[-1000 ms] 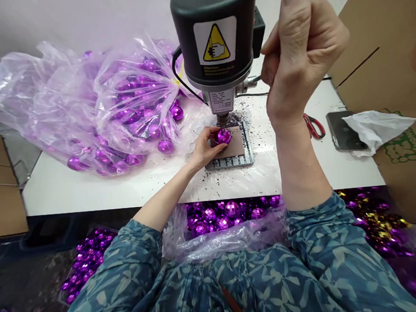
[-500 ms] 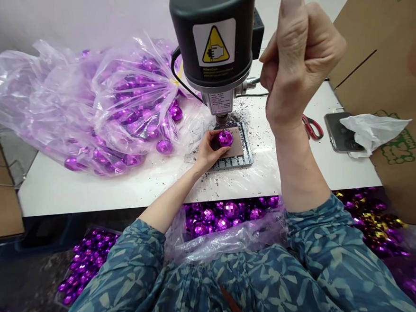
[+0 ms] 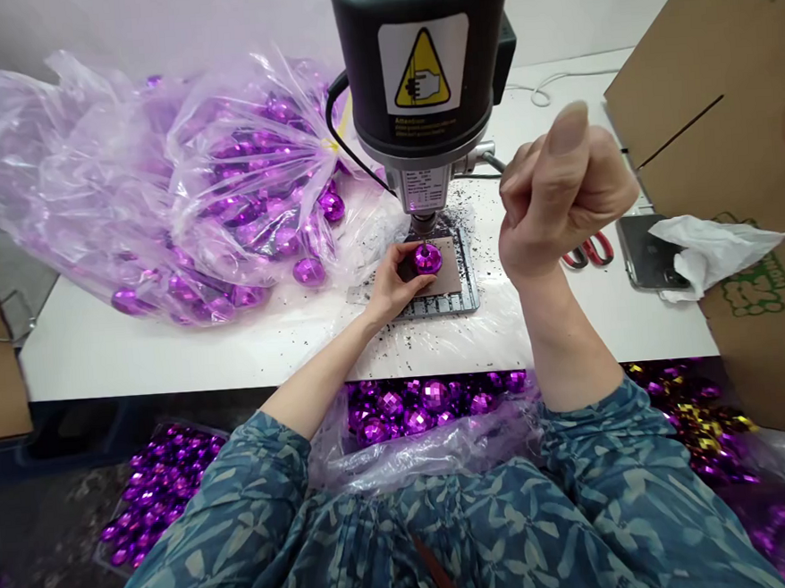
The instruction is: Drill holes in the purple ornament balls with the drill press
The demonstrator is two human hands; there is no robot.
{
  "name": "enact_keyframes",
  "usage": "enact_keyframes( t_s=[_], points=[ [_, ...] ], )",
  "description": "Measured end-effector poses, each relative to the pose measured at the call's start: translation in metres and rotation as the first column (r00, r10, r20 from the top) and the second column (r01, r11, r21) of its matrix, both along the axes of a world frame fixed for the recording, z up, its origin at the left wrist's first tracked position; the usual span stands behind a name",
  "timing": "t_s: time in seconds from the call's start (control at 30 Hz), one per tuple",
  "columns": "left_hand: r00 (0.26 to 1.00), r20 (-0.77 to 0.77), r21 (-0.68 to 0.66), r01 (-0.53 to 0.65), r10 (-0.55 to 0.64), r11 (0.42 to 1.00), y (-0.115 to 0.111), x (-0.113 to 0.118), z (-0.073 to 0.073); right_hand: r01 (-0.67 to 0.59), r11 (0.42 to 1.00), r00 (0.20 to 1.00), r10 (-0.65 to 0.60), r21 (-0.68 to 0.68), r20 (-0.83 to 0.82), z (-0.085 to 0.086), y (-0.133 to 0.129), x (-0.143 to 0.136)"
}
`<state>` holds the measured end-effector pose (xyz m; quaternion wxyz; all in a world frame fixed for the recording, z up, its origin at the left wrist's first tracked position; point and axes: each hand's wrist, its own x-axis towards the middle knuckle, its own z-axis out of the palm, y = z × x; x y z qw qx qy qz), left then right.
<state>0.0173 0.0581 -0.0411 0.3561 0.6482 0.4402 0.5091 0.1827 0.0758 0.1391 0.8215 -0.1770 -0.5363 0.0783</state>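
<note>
On the base plate of a small black drill press (image 3: 427,76), my left hand (image 3: 392,283) pinches a shiny purple faceted ball (image 3: 428,257) between thumb and fingers. The ball sits on a brown board (image 3: 449,277), directly under the chuck (image 3: 423,224); the drill's tip seems to meet the ball's top. My right hand (image 3: 564,192) is raised at the right of the machine, closed in a fist around the end of its feed handle (image 3: 492,160). Most of that handle is hidden inside the fist.
A clear bag (image 3: 123,196) of purple balls lies at the left. Red-handled scissors (image 3: 591,251), a phone (image 3: 649,254) and white crumpled plastic (image 3: 718,249) are at the right, beside a cardboard box (image 3: 684,148). More purple balls (image 3: 433,397) lie below the table's front edge. Dark shavings dot the tabletop.
My right hand has come down with the handle. My left hand and the ball stay in place under the drill. The whole view has shifted slightly.
</note>
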Motion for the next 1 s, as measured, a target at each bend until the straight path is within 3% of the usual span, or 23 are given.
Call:
enact_keyframes(
  t_s=[0.5, 0.73, 0.83, 0.93, 1.0],
  points=[
    [1.000, 0.016, -0.020, -0.001, 0.001, 1.000, -0.001, 0.002, 0.002, 0.007, 0.981, 1.000, -0.012, 0.196, 0.020, -0.032, 0.014, 0.007],
    [0.999, 0.036, -0.020, -0.005, 0.006, 1.000, 0.000, 0.002, 0.001, 0.024, 0.976, 0.996, -0.041, 0.218, 0.075, -0.044, 0.011, 0.008],
    [1.000, 0.015, -0.024, -0.011, 0.011, 1.000, -0.001, 0.002, 0.003, 0.032, 0.986, 0.997, -0.043, 0.164, 0.064, -0.030, 0.002, 0.003],
    [1.000, 0.005, -0.020, -0.013, 0.014, 1.000, -0.001, 0.003, 0.004, 0.038, 0.998, 0.999, -0.036, 0.054, -0.028, 0.007, 0.001, -0.005],
    [1.000, -0.005, -0.013, -0.016, 0.016, 1.000, 0.000, 0.004, 0.004, -0.038, 0.997, 0.996, 0.032, -0.065, -0.084, 0.035, 0.009, -0.008]
  ],
)
